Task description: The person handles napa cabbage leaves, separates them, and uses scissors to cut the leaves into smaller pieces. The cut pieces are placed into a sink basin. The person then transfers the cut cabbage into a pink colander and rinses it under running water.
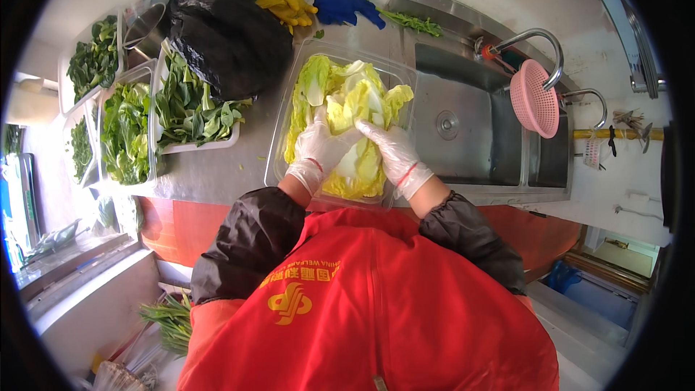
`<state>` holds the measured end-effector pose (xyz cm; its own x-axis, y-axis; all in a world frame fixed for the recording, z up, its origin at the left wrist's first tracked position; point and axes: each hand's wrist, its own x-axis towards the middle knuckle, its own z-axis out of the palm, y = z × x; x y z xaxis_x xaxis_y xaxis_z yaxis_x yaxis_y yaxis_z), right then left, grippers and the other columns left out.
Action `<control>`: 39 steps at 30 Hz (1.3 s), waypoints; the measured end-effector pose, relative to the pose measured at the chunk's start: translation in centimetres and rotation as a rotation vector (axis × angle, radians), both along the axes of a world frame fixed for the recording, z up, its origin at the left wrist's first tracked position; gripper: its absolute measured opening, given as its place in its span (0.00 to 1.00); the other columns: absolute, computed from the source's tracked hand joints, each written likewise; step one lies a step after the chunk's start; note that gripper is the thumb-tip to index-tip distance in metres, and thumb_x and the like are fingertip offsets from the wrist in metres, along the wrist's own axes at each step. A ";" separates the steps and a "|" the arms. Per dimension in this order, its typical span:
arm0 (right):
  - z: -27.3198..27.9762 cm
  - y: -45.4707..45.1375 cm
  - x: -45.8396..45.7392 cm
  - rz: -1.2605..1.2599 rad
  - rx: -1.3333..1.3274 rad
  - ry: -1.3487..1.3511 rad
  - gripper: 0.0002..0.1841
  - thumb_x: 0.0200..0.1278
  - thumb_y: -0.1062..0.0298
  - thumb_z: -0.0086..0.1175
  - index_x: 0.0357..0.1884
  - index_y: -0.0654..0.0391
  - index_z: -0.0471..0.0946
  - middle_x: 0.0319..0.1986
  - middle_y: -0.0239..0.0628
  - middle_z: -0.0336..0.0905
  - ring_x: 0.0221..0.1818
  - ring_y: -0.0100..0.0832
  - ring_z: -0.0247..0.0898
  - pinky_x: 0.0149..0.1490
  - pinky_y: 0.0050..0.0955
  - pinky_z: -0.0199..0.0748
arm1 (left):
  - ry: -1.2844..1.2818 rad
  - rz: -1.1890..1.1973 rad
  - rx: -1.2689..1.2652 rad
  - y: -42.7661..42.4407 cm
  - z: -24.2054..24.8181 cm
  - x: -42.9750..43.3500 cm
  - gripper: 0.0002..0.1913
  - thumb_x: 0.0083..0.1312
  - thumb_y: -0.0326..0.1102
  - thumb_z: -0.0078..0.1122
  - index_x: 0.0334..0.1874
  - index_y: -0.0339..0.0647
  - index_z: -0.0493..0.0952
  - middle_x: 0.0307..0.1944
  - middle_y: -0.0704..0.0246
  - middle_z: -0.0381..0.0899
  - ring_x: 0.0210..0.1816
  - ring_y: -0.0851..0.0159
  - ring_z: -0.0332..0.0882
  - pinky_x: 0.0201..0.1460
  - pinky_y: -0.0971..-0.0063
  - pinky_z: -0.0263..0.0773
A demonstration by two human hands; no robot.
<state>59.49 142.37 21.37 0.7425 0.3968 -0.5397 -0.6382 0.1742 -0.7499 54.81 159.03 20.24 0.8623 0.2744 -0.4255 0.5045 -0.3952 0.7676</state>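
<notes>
A clear plastic tub (272, 144) on the steel counter before me holds pale yellow-green napa cabbage leaves (355, 100). Thin transparent disposable gloves cover both my hands, with a red band at each wrist. On the left side of the leaves, my left hand (320, 146) holds them, its thumb reaching toward the middle. From the right, my right hand (392, 153) grips the same pile, thumb close to the other thumb. Some fingertips are hidden among the leaves. Broad white stems lie below and between my hands.
Right of the tub is a steel sink (461, 155) with a curved faucet (556, 46) and a pink colander (535, 99). A black plastic bag (228, 38), a yellow glove (286, 6) and a blue glove (347, 8) lie behind. Several tubs of leafy greens (127, 130) stand left.
</notes>
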 end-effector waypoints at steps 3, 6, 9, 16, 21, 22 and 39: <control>0.1 -0.7 -0.2 0.017 0.085 0.013 0.21 0.71 0.67 0.65 0.63 0.59 0.78 0.52 0.32 0.82 0.51 0.26 0.79 0.56 0.29 0.78 | -0.094 -0.041 0.054 -0.1 -0.6 -0.1 0.52 0.58 0.65 0.71 0.77 0.35 0.64 0.58 0.48 0.83 0.60 0.44 0.81 0.64 0.57 0.73; -0.6 -0.7 0.0 0.018 0.111 0.021 0.22 0.72 0.67 0.65 0.65 0.59 0.77 0.54 0.33 0.82 0.53 0.27 0.79 0.59 0.29 0.77 | -0.074 0.024 0.159 -1.0 -0.8 -0.1 0.52 0.57 0.61 0.74 0.78 0.36 0.61 0.61 0.49 0.81 0.60 0.45 0.81 0.64 0.57 0.74; -1.3 -1.1 0.0 0.000 0.168 0.054 0.22 0.72 0.67 0.64 0.65 0.59 0.76 0.55 0.34 0.81 0.56 0.28 0.77 0.61 0.29 0.75 | -0.125 0.082 -0.188 -2.3 -0.1 -0.2 0.54 0.57 0.60 0.74 0.78 0.35 0.60 0.64 0.47 0.78 0.61 0.43 0.80 0.63 0.57 0.75; -1.3 -2.8 -0.5 -0.069 0.350 0.088 0.24 0.72 0.69 0.63 0.68 0.59 0.74 0.59 0.35 0.79 0.60 0.31 0.74 0.67 0.32 0.72 | -0.219 -0.047 0.083 -4.0 1.1 -0.5 0.49 0.58 0.58 0.73 0.77 0.37 0.63 0.66 0.45 0.74 0.61 0.40 0.78 0.62 0.56 0.75; -1.5 -2.5 -0.3 -0.037 0.229 0.046 0.25 0.72 0.68 0.63 0.69 0.60 0.72 0.59 0.35 0.79 0.61 0.31 0.75 0.68 0.34 0.72 | -0.035 0.023 -0.305 -3.4 1.6 -0.1 0.53 0.58 0.56 0.73 0.81 0.42 0.55 0.60 0.46 0.80 0.59 0.41 0.81 0.63 0.58 0.75; -1.5 -2.6 -0.3 -0.036 0.226 0.044 0.25 0.72 0.67 0.62 0.69 0.60 0.72 0.59 0.35 0.79 0.61 0.31 0.75 0.68 0.34 0.72 | -0.025 0.013 -0.160 -3.8 1.9 -0.2 0.54 0.59 0.53 0.72 0.83 0.43 0.51 0.56 0.47 0.83 0.56 0.41 0.82 0.62 0.57 0.76; 6.3 0.6 0.7 0.180 0.538 -0.182 0.17 0.74 0.70 0.55 0.60 0.66 0.79 0.54 0.39 0.83 0.55 0.28 0.79 0.61 0.28 0.76 | -0.561 0.032 -0.322 1.3 8.3 -1.0 0.45 0.67 0.34 0.72 0.84 0.46 0.55 0.58 0.65 0.84 0.51 0.72 0.82 0.55 0.74 0.80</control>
